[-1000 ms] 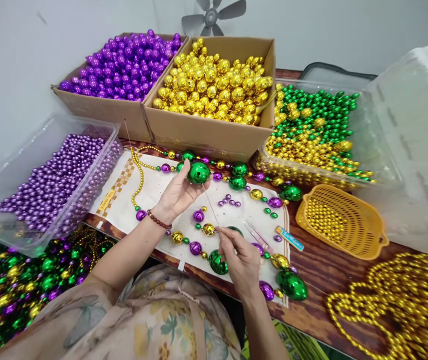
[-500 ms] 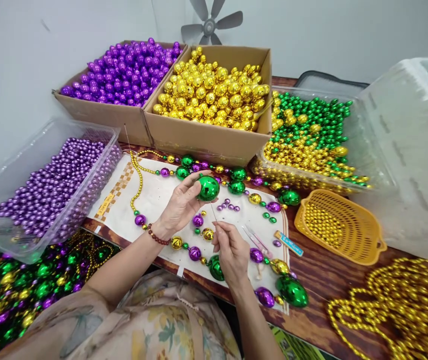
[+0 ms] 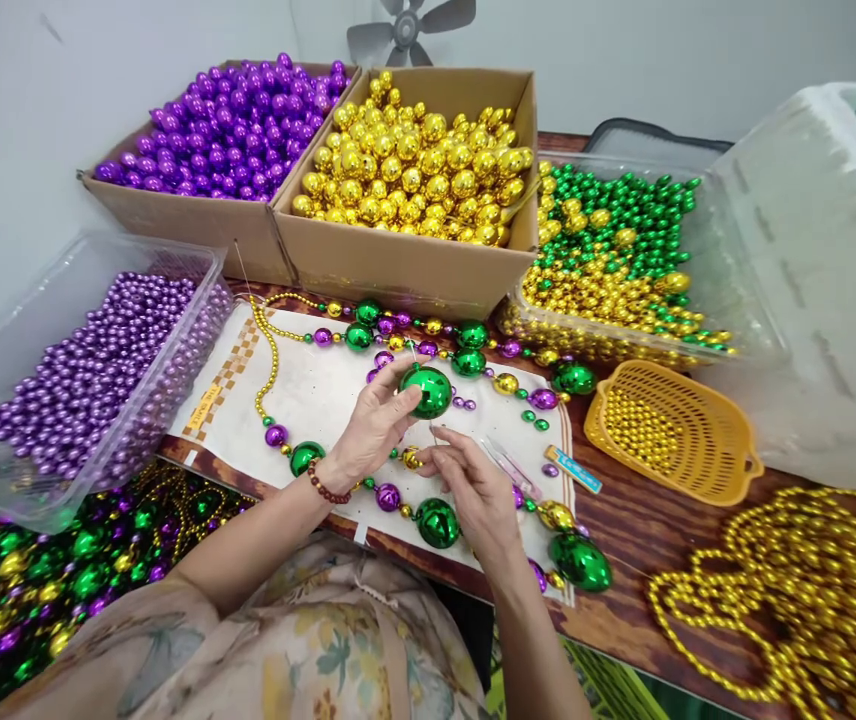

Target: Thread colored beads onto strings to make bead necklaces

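Note:
My left hand (image 3: 375, 430) is closed around a large shiny green bead (image 3: 428, 393), held above the white cloth. Just below it, my right hand (image 3: 479, 492) pinches a thin needle (image 3: 432, 432) that runs into the bead's underside; a thin tip shows above the bead. On the cloth, a strand of gold, purple and green beads curves about my hands, including a large green bead (image 3: 437, 523) beside my right hand. A few small loose purple beads (image 3: 464, 403) lie behind the bead I hold. Pink-handled tweezers (image 3: 512, 470) lie partly hidden to the right.
Cardboard boxes of purple beads (image 3: 240, 130) and gold beads (image 3: 413, 170) stand behind. Clear bins hold small purple beads (image 3: 98, 380) and green and gold beads (image 3: 615, 240). An orange basket (image 3: 720, 480), a blue-labelled cutter (image 3: 574, 470) and gold bead strands (image 3: 810, 590) are at right.
The needle has gone further into the green bead, and a tip now shows above it. My right fingers are closer to the bead. The view has shifted slightly.

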The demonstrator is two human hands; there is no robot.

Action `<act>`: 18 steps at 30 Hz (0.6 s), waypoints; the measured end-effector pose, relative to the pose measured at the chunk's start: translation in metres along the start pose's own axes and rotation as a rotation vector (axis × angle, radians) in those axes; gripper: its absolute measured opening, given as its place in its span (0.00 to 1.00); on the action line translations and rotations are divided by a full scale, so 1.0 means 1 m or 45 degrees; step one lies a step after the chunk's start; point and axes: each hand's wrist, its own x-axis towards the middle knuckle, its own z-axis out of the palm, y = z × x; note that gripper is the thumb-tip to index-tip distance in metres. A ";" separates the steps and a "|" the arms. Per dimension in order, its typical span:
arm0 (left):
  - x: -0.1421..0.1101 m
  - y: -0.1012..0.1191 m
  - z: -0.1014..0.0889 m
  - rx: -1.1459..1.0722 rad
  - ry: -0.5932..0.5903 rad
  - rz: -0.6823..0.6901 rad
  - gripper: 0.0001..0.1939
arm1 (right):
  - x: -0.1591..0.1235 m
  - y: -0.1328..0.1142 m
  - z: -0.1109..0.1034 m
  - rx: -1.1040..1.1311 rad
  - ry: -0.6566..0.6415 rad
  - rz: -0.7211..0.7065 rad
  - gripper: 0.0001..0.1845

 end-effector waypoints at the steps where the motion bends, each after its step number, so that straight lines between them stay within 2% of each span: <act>1: -0.001 -0.004 0.000 0.052 -0.010 -0.009 0.23 | -0.001 0.002 0.000 0.052 0.047 0.056 0.13; 4: -0.003 -0.007 -0.003 0.264 -0.138 -0.102 0.24 | 0.000 0.006 -0.001 0.208 0.179 0.157 0.13; 6: 0.002 -0.001 -0.009 0.394 -0.186 -0.103 0.20 | 0.000 0.008 -0.004 0.268 0.243 0.169 0.12; 9: 0.024 0.013 -0.026 0.644 -0.011 0.105 0.11 | 0.000 0.011 -0.019 0.323 0.375 0.171 0.12; 11: 0.043 0.015 -0.037 0.953 0.041 0.186 0.07 | -0.002 0.015 -0.031 0.353 0.480 0.159 0.12; 12: 0.051 0.013 -0.041 1.137 -0.011 0.188 0.06 | -0.003 0.017 -0.036 0.358 0.520 0.150 0.12; 15: 0.066 -0.009 -0.042 1.584 -0.324 0.122 0.07 | -0.006 0.022 -0.046 0.338 0.588 0.123 0.11; 18: 0.069 -0.037 -0.036 1.716 -0.439 0.099 0.07 | -0.010 0.023 -0.046 0.307 0.582 0.120 0.12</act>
